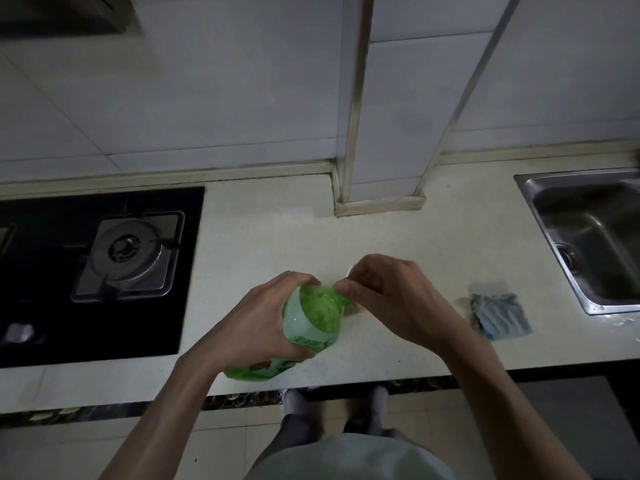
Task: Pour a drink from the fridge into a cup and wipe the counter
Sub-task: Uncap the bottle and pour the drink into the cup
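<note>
Head view, looking down: pale speckled stone counter [277,244], black glass gas hob [104,271] at 9 o'clock, stainless steel sink [585,237] at 3 o'clock, folded blue-grey striped cloth [498,315] just short of the sink.

Near the front edge at 6 o'clock, green translucent plastic drink bottle [311,320], tilted, neck toward 2 o'clock. Left hand [263,323] wrapped round the bottle's body, fingers [301,348] curled snug under the label. Right hand [388,299] bunched at the neck, thumb and fingertips [344,289] pinched narrow, apparently on the cap, itself hidden. Behind that hand, a pale rounded rim [350,271], probably the cup; too covered to be sure.

Likely step: unscrewing the cap before pouring.

Done well:
- Grip firm but not squeezing; thin plastic buckles and spurts once the seal breaks.
- Bottle brought upright before the last turn.
- Twist from the right wrist, counter-hold with the left.
- Cap set down toward 3 o'clock, clear of the cup.
- Neck low over the rim, pour slow.
- Cloth within reach for the wipe.
</note>
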Demonstrator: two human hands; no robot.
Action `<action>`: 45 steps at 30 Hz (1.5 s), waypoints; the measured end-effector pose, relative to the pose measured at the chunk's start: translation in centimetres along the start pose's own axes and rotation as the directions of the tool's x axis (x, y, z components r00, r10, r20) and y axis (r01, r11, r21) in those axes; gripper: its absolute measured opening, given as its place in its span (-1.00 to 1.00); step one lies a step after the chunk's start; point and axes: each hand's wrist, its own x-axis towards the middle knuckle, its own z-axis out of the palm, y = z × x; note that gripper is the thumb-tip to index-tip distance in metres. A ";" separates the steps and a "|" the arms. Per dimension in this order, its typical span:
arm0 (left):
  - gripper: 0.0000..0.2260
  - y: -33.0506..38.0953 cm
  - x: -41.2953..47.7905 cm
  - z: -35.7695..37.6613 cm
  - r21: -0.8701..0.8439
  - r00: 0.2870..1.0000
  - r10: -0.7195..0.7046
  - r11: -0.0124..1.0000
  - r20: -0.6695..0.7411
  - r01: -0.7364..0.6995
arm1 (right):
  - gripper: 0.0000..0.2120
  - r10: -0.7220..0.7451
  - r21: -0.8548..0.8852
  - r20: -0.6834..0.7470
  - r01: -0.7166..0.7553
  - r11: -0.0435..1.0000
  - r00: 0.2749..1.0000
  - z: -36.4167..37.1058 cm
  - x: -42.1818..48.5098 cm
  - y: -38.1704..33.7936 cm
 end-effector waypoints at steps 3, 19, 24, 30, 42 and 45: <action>-0.27 -0.1 -0.2 0.2 0.024 1.000 0.003 1.000 0.023 -0.003 | -0.82 -0.058 -0.051 0.040 0.060 0.997 0.998 -0.1 -0.3 0.3; -0.26 -0.2 -0.4 0.5 0.015 0.999 0.006 1.000 0.050 -0.007 | -0.75 -0.091 0.055 0.084 0.087 0.995 0.992 -0.2 -1.5 0.9; -0.26 -0.2 0.0 0.9 0.014 0.998 0.019 1.000 0.063 -0.020 | -0.69 -0.120 0.125 0.112 0.106 0.986 0.986 -0.2 -1.8 1.4; -0.27 -0.2 0.8 1.3 0.032 0.994 0.030 0.999 0.101 -0.033 | -0.78 -0.071 0.170 0.080 0.056 0.984 0.994 -0.1 -2.0 2.0; -0.30 0.7 3.3 1.7 0.022 0.988 0.054 0.998 0.145 -0.057 | -0.73 -0.104 0.185 0.010 0.101 0.978 0.995 -1.3 -2.3 4.1; -0.31 0.8 3.9 1.6 0.020 0.988 0.047 0.999 0.150 -0.050 | -0.70 -0.096 0.243 -0.033 0.101 0.965 0.995 -2.0 -2.1 4.7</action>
